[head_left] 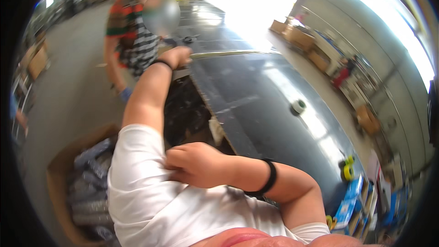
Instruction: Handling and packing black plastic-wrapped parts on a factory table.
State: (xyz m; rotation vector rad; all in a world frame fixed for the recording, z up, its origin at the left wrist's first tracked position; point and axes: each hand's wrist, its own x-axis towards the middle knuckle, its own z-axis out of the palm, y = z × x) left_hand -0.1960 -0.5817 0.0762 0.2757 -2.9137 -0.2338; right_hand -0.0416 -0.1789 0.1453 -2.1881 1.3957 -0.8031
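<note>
My left hand (176,57) reaches forward at the left edge of the dark table (247,96), a black band round its wrist. Its fingers are curled; whatever may be in them is hidden. Below that arm, against the table's side, lie dark, shiny plastic-wrapped things (186,107) in an open space. My right hand (194,162) is bent across my body with its fingers curled in, close against my white left sleeve (135,169). Blur and the hand itself hide whether it grips the cloth or something small. A black band circles this wrist too.
A cardboard box (57,169) of plastic-wrapped items (91,178) stands at lower left. Ahead left is a co-worker in a striped apron (141,41). A tape roll (298,106) and yellow-green rolls (347,169) lie on the table; blue packages (350,199) sit near its right corner.
</note>
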